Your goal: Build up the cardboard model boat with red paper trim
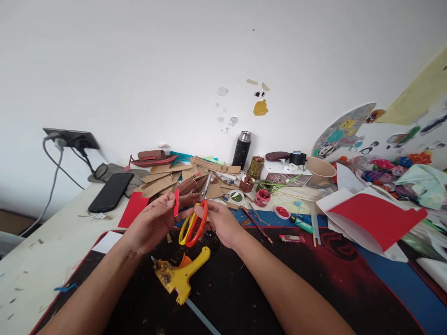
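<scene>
Between the thumb and fingers of my left hand (152,221) is a small red strip of paper (176,203), held upright. My right hand (221,222) grips a pair of scissors (196,225) by its orange and yellow handles. The metal blades point up and away from me, just right of the strip and apart from it. Below both hands, a yellow glue gun (178,278) lies on the black mat (244,298), a glue stick coming out of its back end.
Cardboard scraps (160,179), a black thermos (241,150) and paint jars (262,197) crowd the back. To the left are a phone (111,192) and red paper (133,208); a larger red sheet (377,218) lies right. A pencil (257,224) and a glue tube (302,224) rest near the mat's far edge.
</scene>
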The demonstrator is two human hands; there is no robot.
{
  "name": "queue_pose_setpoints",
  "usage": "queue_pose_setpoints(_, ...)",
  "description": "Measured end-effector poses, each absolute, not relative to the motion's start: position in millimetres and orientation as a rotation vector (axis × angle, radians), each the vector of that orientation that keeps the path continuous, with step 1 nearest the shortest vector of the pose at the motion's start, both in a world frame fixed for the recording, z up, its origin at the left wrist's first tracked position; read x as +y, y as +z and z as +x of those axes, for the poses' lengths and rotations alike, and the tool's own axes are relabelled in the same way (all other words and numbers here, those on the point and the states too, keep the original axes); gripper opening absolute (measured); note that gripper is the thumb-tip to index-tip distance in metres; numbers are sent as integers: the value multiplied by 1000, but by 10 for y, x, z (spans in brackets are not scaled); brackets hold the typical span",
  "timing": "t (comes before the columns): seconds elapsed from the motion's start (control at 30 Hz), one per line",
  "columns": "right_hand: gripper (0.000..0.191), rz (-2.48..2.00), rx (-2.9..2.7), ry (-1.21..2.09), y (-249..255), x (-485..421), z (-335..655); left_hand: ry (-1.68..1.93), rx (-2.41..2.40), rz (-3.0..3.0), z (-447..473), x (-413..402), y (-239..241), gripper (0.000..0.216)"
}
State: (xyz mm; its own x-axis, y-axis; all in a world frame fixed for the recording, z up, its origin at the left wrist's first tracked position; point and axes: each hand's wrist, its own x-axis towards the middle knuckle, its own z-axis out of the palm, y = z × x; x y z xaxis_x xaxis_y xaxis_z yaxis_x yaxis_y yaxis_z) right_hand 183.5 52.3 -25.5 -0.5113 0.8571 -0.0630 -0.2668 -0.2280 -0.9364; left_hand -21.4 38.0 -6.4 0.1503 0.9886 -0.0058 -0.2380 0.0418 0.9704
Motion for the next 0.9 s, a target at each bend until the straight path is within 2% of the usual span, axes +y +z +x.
queue_pose_setpoints(0.17,55,-767,-1206,1872,-281,445,1915,1151,873,1004,-162,351,-105,40)
queue_pose_setpoints(0.4,55,-725,-1222,1879,-305,448,1982,1139,687,925,-194,412,-171,24)
queue_pose_setpoints(0.57,55,-738,-1241,1838,-319,527,2067,1128,724,894,-144,519,-122,42)
queue_pose_setpoints(0.67,55,-737,-1238,1840,-298,557,2122,1169,740,842,-39,585,-66,39)
queue_pose_setpoints(0.8,63,-672,-1137,1857,-273,603,2179,1260,772,794,133,672,35,21)
queue_pose_setpoints(0.9,71,-664,-1079,1868,-267,645,2215,1276,793,853,250,715,125,26)
